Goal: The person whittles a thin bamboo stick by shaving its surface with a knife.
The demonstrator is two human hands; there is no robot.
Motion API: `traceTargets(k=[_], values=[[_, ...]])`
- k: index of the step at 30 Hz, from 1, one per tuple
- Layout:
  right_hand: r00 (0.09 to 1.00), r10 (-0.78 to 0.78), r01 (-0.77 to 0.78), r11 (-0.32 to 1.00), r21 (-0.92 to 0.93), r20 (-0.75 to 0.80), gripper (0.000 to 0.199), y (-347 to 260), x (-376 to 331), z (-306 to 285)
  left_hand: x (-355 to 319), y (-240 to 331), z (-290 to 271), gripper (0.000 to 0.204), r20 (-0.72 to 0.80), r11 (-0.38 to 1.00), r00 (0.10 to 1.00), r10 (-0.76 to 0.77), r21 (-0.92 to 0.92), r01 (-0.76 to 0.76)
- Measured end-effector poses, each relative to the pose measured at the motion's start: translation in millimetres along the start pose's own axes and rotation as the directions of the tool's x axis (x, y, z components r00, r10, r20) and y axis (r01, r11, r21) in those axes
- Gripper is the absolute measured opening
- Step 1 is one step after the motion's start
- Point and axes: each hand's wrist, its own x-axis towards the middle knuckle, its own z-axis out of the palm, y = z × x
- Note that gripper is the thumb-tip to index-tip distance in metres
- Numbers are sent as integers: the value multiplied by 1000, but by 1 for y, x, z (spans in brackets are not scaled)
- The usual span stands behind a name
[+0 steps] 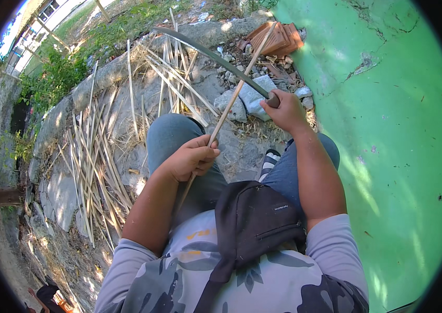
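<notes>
My left hand [192,158] is closed around a long, pale strip of bamboo or wood [235,94]. The strip slants from my lap up toward the roof tiles, its lower end partly hidden by my hand and forearm. In my right hand [287,111] is the brown handle of a machete, gripped with the fingers wrapped round it. The machete's long, slightly curved dark blade [205,52] points up and to the left. It crosses the strip well above my left hand; whether they touch, I cannot tell.
Many pale strips lie in a pile [96,167] on the left, with another pile [176,73] ahead. Stone chunks [255,96] and orange roof tiles [276,39] are beyond my right knee. A green painted surface [388,130] spans the right. A black bag [255,219] rests on my lap.
</notes>
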Motion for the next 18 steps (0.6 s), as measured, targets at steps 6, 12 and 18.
traceTargets(k=[6, 12, 18], values=[[995, -100, 100, 995, 30, 5, 29, -5, -1, 4, 2, 0, -1, 13, 13, 1000, 1000, -1, -15, 2], [995, -96, 96, 995, 26, 4, 29, -3, -1, 5, 3, 0, 0, 12, -1, 1000, 1000, -6, -12, 6], [993, -115, 115, 993, 7, -14, 30, -1, -1, 6, 6, -3, -2, 11, 19, 1000, 1000, 1, -22, -1]])
